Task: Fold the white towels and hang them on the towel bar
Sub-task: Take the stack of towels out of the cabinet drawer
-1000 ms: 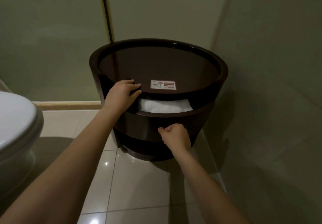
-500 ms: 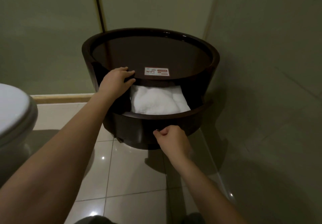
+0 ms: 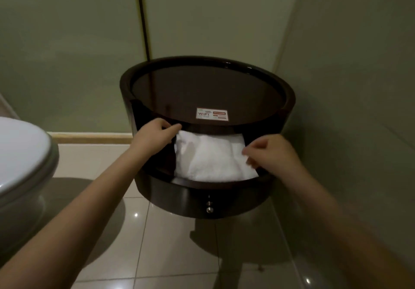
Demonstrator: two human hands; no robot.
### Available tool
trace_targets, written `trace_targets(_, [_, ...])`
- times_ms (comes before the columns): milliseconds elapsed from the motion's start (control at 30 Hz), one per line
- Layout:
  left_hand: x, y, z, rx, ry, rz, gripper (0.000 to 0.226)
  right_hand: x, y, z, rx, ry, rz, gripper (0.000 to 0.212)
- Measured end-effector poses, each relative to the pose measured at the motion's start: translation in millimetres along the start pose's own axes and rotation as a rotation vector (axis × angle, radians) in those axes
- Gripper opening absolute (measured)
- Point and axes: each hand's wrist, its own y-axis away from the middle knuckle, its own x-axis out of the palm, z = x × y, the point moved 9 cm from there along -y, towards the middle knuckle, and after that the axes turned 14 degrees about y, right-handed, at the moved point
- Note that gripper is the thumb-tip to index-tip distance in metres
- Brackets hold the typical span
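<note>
We note: towel [image 3: 208, 160] white; drawer [image 3: 190, 196] dark brown; sticker [image 3: 212, 114] white with red block; cabinet top [image 3: 202, 88] glossy brown-black; toilet [image 3: 20, 151] white; floor tiles [image 3: 175, 255] cream; wall [image 3: 67, 53] grey-green.

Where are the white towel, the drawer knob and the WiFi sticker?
white towel [image 3: 208, 160]: head view, middle of its top.
drawer knob [image 3: 209, 209]: head view, its round metal face.
WiFi sticker [image 3: 212, 114]: head view, centre of the label.

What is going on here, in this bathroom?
A person reaches with both hands into the open drawer of a round dark cabinet, where a white towel lies. The right hand pinches the towel's right edge; the left hand is at its far left corner, grip unclear. The towel is not lifted out yet.
</note>
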Motion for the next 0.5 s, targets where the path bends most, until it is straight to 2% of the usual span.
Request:
trace_targets(67, [21,3,9,-0.152,-0.004,0.169,0.050,-1,-35,-10,0.054,0.042,0.043,0.021])
trace_targets(167, [45,6,17,-0.288,0.065,0.330,0.056,29,-63,-36,0.235,0.069,0.277,0.049])
trace_targets(267, [61,5,33,-0.433,0.077,0.414,0.085,51,-76,-47,0.317,0.036,0.390,0.083])
trace_targets(333, [67,4,46,-0.515,0.073,0.427,0.099,66,-82,-48,0.310,0.041,0.457,0.090])
trace_targets(467, [86,12,69,-0.714,0.306,0.519,0.098,98,-81,-61,0.373,-0.122,0.622,0.101])
trace_targets(500, [89,15,71,-0.757,0.348,0.546,0.103,102,-82,-65,0.391,-0.169,0.647,0.107])
